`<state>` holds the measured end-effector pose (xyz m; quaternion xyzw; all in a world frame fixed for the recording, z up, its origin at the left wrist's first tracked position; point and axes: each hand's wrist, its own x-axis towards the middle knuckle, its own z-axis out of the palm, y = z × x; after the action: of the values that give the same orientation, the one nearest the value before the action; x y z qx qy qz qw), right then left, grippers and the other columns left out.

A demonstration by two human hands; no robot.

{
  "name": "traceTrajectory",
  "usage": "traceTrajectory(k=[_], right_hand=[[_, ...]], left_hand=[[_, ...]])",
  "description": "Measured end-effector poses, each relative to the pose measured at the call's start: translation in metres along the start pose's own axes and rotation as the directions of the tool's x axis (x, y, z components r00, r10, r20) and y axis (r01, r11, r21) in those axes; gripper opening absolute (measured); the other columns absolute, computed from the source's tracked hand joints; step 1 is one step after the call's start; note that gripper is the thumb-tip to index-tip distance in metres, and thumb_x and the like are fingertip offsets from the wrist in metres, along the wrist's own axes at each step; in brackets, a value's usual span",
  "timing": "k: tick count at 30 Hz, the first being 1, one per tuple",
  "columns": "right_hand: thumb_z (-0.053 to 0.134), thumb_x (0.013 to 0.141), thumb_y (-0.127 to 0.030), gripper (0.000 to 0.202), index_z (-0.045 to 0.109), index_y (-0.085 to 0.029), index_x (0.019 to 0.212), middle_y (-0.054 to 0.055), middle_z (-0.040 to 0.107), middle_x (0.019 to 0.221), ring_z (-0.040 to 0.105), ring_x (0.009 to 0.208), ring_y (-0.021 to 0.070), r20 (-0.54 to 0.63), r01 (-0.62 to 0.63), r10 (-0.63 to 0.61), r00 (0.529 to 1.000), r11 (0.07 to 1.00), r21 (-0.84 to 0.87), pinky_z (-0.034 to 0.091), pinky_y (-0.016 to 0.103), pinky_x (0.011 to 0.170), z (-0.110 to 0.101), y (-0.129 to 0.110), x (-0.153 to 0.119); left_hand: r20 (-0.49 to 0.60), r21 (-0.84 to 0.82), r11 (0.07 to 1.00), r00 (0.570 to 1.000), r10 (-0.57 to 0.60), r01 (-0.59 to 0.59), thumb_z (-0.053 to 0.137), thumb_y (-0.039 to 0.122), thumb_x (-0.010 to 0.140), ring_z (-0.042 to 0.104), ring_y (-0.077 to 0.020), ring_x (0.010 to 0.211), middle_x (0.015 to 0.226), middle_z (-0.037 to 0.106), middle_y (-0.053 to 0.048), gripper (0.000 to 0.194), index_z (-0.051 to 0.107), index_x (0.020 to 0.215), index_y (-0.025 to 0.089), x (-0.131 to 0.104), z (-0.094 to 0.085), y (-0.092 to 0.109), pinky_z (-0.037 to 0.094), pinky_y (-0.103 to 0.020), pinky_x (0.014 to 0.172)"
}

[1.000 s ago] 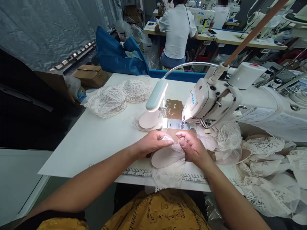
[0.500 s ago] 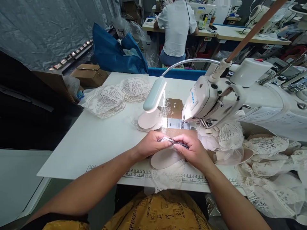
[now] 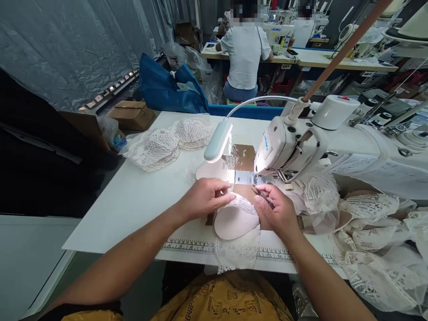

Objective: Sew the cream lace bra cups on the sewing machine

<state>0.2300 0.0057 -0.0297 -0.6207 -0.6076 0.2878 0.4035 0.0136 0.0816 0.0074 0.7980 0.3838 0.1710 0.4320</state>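
Lightweight, soft and probably snag-prone, the pale-pink moulded cup with white lace edging point(image 3: 236, 224), lower centre, is best held by its padded rim, where the left hand point(image 3: 207, 196) sits, digits parted, the right hand point(image 3: 277, 208) gripping small dark metal snips point(image 3: 263, 197).

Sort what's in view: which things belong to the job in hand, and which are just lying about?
Likely the job:
lace-edged cup at the left hand
small metal tool in the right hand
sewing machine and lamp, close by
stacked lace cups

Apparently just lying about:
blue bag
cardboard box
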Motion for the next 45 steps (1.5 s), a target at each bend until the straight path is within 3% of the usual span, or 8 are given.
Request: traceTrajectory(k=[2,5,8,14,19,26,34,45], right_hand=[[0.062,0.082,-0.035,0.037,0.058,-0.024,0.118,0.008,0.066,0.104,0.063,0.088,0.0226,0.090,0.167,-0.154,0.984,0.974,-0.151,0.049,0.033,0.073,0.004,-0.003,-0.002],[0.052,0.084,-0.018,0.034,0.059,-0.026,0.116,0.007,0.064,0.106,0.059,0.075,0.0169,0.399,0.472,-0.352,0.847,0.844,-0.256,0.044,0.027,0.060,0.015,-0.007,-0.005],[0.048,0.077,-0.009,0.023,0.063,-0.023,0.087,0.004,0.063,0.093,0.051,0.061,0.0123,0.573,0.580,-0.324,0.753,0.738,-0.344,0.034,0.025,0.051,0.017,-0.007,-0.007],[0.052,0.075,-0.008,0.018,0.050,-0.021,0.061,0.002,0.056,0.065,0.048,0.057,0.0142,0.472,0.276,-0.008,0.881,0.820,-0.501,0.032,0.026,0.049,-0.019,-0.002,-0.006],[0.048,0.089,-0.029,0.017,0.064,-0.022,0.093,0.004,0.066,0.091,0.060,0.083,0.0204,0.292,0.044,0.001,0.956,0.988,-0.145,0.046,0.032,0.070,-0.018,-0.010,0.008],[0.057,0.084,-0.035,0.018,0.064,-0.019,0.080,0.000,0.061,0.072,0.055,0.069,0.0165,0.389,-0.080,0.073,0.918,0.997,0.003,0.043,0.030,0.063,0.011,-0.012,0.024],[0.054,0.087,-0.038,0.023,0.063,-0.019,0.079,-0.001,0.058,0.071,0.052,0.067,0.0150,0.389,-0.111,0.073,0.918,0.991,0.076,0.043,0.028,0.061,0.013,0.001,0.021],[0.057,0.086,-0.044,0.033,0.062,-0.021,0.109,0.006,0.067,0.103,0.062,0.094,0.0202,0.335,-0.177,0.083,0.939,0.949,0.262,0.050,0.034,0.083,0.006,0.001,0.018]], left_hand=[[-0.137,0.144,0.989,0.989,0.051,-0.031,0.056,0.039,0.087,0.056,-0.0177,0.076,0.080,0.063,-0.004,0.026,0.070,0.090,0.017,0.010,-0.014,-0.001,0.041,-0.026,0.067],[-0.227,0.243,0.969,0.974,0.011,0.046,0.062,0.036,0.079,0.055,-0.0268,0.104,0.109,0.062,-0.009,0.038,0.064,0.114,0.019,0.037,-0.027,-0.016,0.044,-0.029,0.077],[-0.184,0.227,0.956,0.972,-0.145,0.186,0.068,0.030,0.068,0.054,-0.0311,0.107,0.113,0.061,-0.012,0.049,0.062,0.114,0.016,0.058,-0.029,-0.035,0.044,-0.031,0.079],[0.047,-0.001,0.982,0.981,-0.189,0.189,0.061,0.040,0.077,0.062,-0.0210,0.075,0.082,0.066,-0.005,0.027,0.067,0.086,0.014,0.045,-0.023,-0.043,0.045,-0.026,0.062],[0.159,-0.374,0.914,0.982,-0.106,0.159,0.063,0.042,0.081,0.059,-0.0162,0.075,0.081,0.065,-0.003,0.028,0.066,0.083,0.014,0.032,-0.015,-0.033,0.045,-0.024,0.065],[0.177,-0.401,0.909,0.983,-0.043,0.112,0.061,0.039,0.083,0.059,-0.0157,0.078,0.086,0.066,-0.004,0.025,0.067,0.085,0.015,0.030,-0.015,-0.033,0.045,-0.025,0.069],[0.170,-0.083,0.988,0.974,0.146,-0.134,0.065,0.033,0.078,0.059,-0.0218,0.097,0.108,0.065,-0.006,0.035,0.064,0.110,0.020,0.028,-0.008,-0.027,0.044,-0.032,0.085],[0.402,-0.387,0.916,0.914,0.064,0.106,0.065,0.038,0.080,0.062,-0.0191,0.085,0.091,0.070,-0.007,0.027,0.072,0.093,0.014,0.034,0.005,-0.030,0.047,-0.028,0.074]])
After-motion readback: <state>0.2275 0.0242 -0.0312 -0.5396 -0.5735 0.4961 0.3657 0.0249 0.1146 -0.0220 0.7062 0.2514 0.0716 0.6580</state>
